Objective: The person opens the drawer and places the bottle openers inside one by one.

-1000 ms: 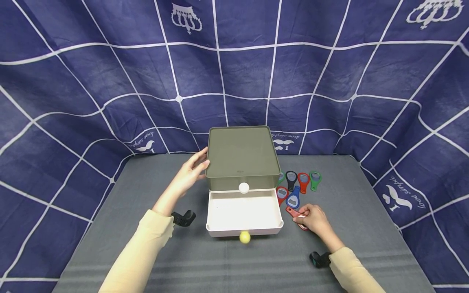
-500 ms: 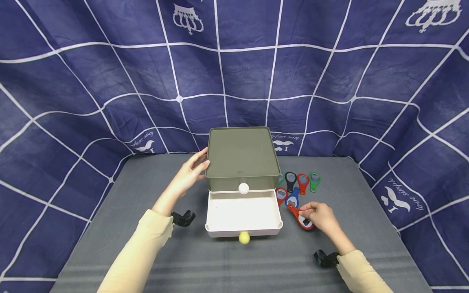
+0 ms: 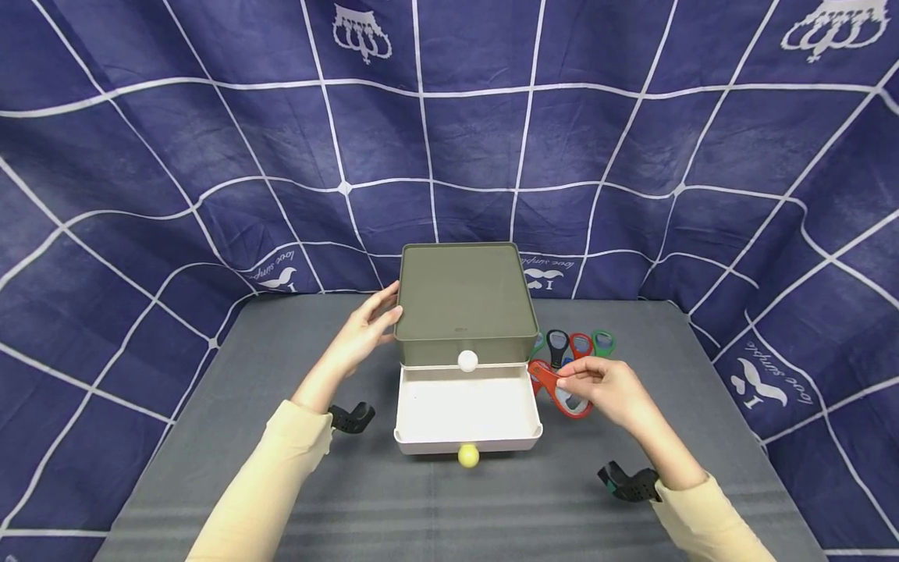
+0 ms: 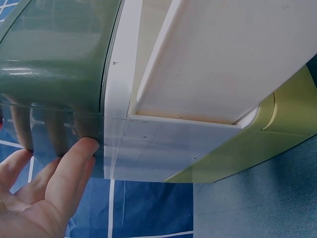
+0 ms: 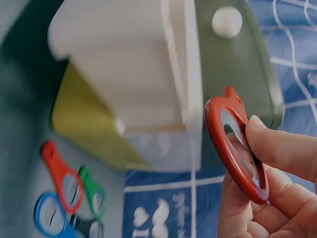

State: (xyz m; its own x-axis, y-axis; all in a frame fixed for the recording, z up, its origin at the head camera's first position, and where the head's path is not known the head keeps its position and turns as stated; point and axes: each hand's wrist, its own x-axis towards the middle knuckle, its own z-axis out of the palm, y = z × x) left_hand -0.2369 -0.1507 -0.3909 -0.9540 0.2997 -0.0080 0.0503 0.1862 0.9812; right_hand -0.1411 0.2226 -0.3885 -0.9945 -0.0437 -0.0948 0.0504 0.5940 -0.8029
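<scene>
My right hand (image 3: 609, 388) pinches a red bottle opener (image 3: 573, 403) with a metal insert between thumb and fingers, above the table at the drawer's right side. In the right wrist view this bottle opener (image 5: 218, 138) is tilted up on edge. A small cabinet (image 3: 465, 289) with a dark green top stands mid-table. Its white drawer (image 3: 465, 406), with a yellow knob (image 3: 468, 456), is pulled out and has a bare floor. My left hand (image 3: 360, 334) touches the cabinet's left side with extended fingers; the left wrist view shows its fingertips (image 4: 89, 145) against the green wall.
Right of the cabinet lie several more bottle openers, including a black one (image 3: 558, 345), a green one (image 3: 603, 343) and a blue one (image 5: 49, 218). The right hand partly covers them in the head view. Behind the grey table (image 3: 316, 484) hangs a blue gridded curtain (image 3: 477, 140).
My right hand has lifted the red bottle opener off the table and carried it up and slightly leftward, toward the drawer. The left hand stays on the cabinet's side.
</scene>
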